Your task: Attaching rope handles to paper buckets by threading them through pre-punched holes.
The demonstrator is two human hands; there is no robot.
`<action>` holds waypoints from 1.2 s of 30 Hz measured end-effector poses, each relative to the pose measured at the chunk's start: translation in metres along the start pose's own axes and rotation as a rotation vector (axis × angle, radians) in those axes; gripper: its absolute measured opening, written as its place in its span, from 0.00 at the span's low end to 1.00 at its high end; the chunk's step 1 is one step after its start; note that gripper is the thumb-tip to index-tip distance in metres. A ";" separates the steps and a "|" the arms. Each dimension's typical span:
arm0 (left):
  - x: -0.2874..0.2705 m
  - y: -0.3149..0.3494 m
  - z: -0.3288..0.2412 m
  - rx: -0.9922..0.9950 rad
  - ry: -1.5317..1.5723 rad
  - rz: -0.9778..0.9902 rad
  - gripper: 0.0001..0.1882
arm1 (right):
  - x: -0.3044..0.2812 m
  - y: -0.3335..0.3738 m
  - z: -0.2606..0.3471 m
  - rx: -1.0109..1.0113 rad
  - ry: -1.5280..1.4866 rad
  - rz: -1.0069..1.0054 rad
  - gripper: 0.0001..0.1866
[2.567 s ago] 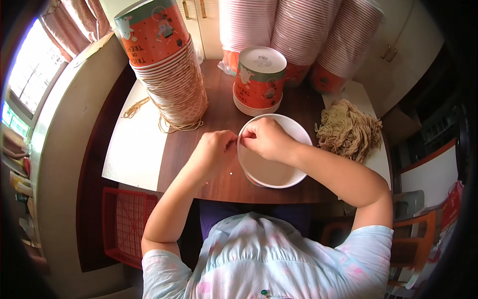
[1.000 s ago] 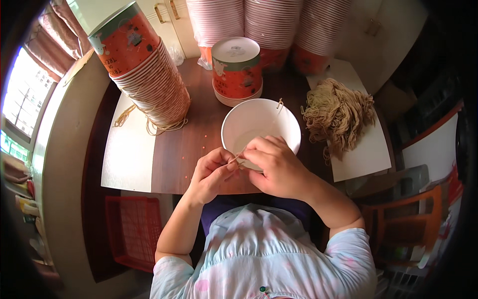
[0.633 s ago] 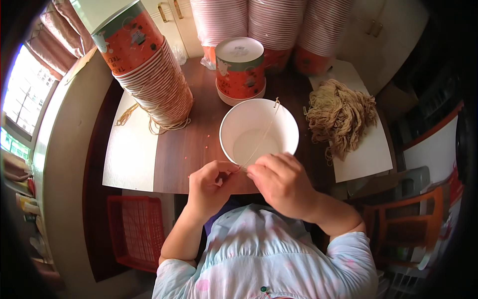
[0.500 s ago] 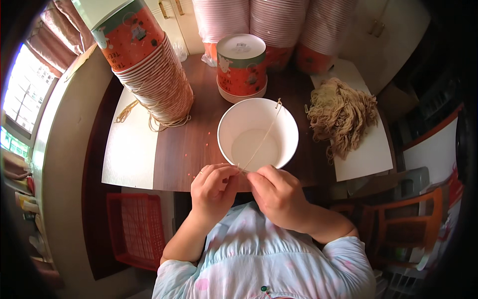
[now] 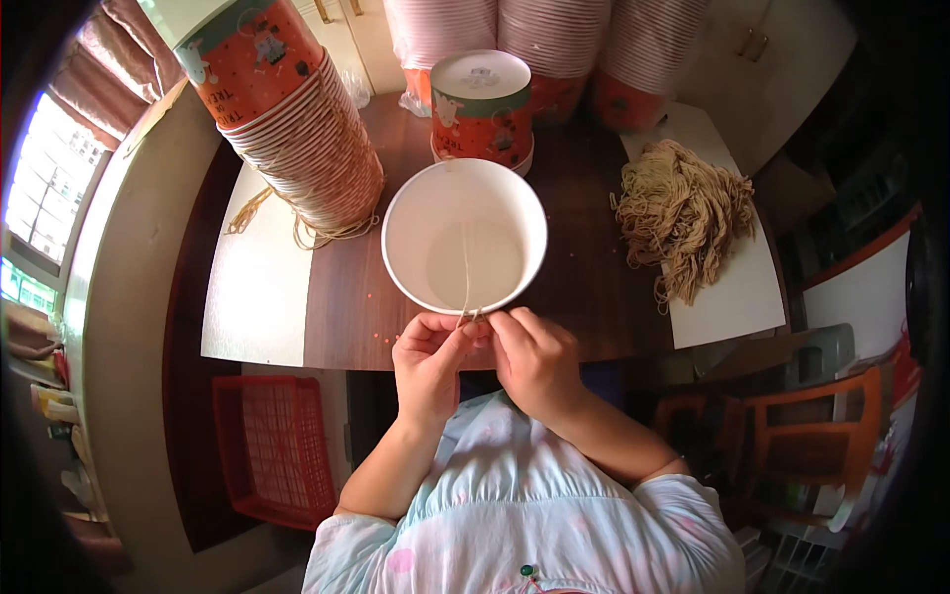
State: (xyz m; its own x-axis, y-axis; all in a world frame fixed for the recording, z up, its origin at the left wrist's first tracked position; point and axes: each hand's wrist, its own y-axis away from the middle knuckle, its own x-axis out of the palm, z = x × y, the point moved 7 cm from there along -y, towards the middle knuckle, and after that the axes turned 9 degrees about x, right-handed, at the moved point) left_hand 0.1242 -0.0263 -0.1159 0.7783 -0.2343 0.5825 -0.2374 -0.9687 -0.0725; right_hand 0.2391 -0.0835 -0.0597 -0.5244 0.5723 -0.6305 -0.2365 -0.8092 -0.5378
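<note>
A white paper bucket point(image 5: 411, 233) stands in front of me with its mouth up, tilted slightly toward me. My left hand point(image 5: 427, 374) is closed at its near rim, with thumb and forefinger pinching a thin tan cord point(image 5: 467, 262). My right hand point(image 5: 541, 368) pinches the cord too, just right of the left fingertips, at the same spot on the rim. The cord runs from my fingers up across the bucket's opening. Its short end and any hole in the rim are partly hidden by my fingers.
A tall nested stack of orange printed buckets point(image 5: 297, 139) draped with cords stands left. An upside-down bucket point(image 5: 482, 114) sits behind mine, with plastic-wrapped stacks point(image 5: 554, 45) beyond. A tangled heap of tan cords point(image 5: 683, 213) lies right. A red crate point(image 5: 277, 445) is below the table's left edge.
The bucket has moved left and turned, so its far-rim knot no longer shows. My hands have moved up from just in front of the bucket onto its near rim, still pinching the cord.
</note>
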 end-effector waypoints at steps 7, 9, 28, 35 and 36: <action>-0.008 -0.003 -0.004 -0.003 0.022 -0.047 0.04 | 0.029 0.000 -0.026 0.438 -0.722 0.278 0.10; -0.009 -0.001 -0.004 -0.018 0.051 -0.049 0.04 | 0.039 0.004 -0.025 0.546 -0.890 0.380 0.10; -0.003 0.014 -0.040 0.590 -0.889 0.098 0.09 | 0.071 0.027 -0.029 1.198 -1.569 0.414 0.09; 0.017 0.019 -0.050 0.925 -1.057 0.135 0.13 | 0.073 0.033 -0.027 1.167 -1.537 0.341 0.10; 0.018 0.020 -0.051 0.957 -1.091 0.135 0.14 | 0.072 0.032 -0.026 1.167 -1.537 0.343 0.10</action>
State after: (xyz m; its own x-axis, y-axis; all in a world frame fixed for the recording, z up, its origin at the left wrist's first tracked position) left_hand 0.1040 -0.0454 -0.0659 0.9309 0.1522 -0.3319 -0.2118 -0.5153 -0.8304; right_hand 0.2147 -0.0652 -0.1367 -0.6540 0.3377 0.6769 0.0159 -0.8885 0.4587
